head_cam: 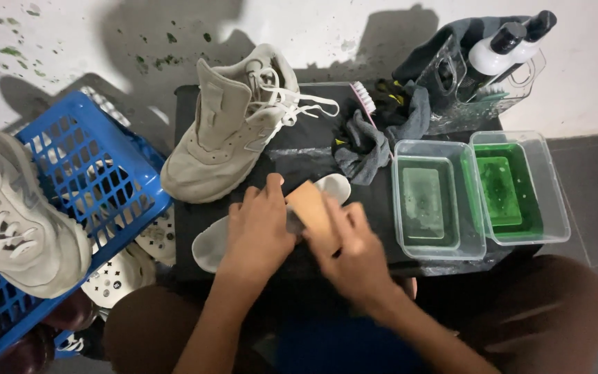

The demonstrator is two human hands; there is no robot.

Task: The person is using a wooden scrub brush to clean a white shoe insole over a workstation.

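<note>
Left hand (257, 225) pressed flat on a white insole (219, 239), fingers (271, 190) loosely together and curled over its middle, pinning it to the dark tabletop (188, 228). Right hand (351, 253) closed around a tan wooden block (311, 208), probably a brush back, fingers wrapped over its near end, block tilted across the insole between both hands. Bristles not visible, so contact underneath cannot be told. Insole lying slantwise at the near edge of the table, heel end poking out to the left of the left hand, toe end showing just beyond the block.

Farther back and to the left, a beige suede sneaker (230, 131) on its side, white laces (299, 104) trailing to the right. Right of it, a crumpled grey cloth (372, 142) with a pink-bristled brush (363, 93) resting at its far edge. Further right, two clear plastic tubs side by side: the nearer-left one (437, 204) with pale greenish liquid, the right one (520, 187) with brighter green liquid. Beyond them, a clear organiser (479, 97) holding two white bottles (496, 55) with black caps and a dark cloth.

Off the table to the left, a blue plastic basket (84, 173), with a second grey-white sneaker (19, 215) resting on its near left rim. White perforated clogs (122, 270) on the floor just beside the basket. Brown trousers (541, 305) at the near edge.
</note>
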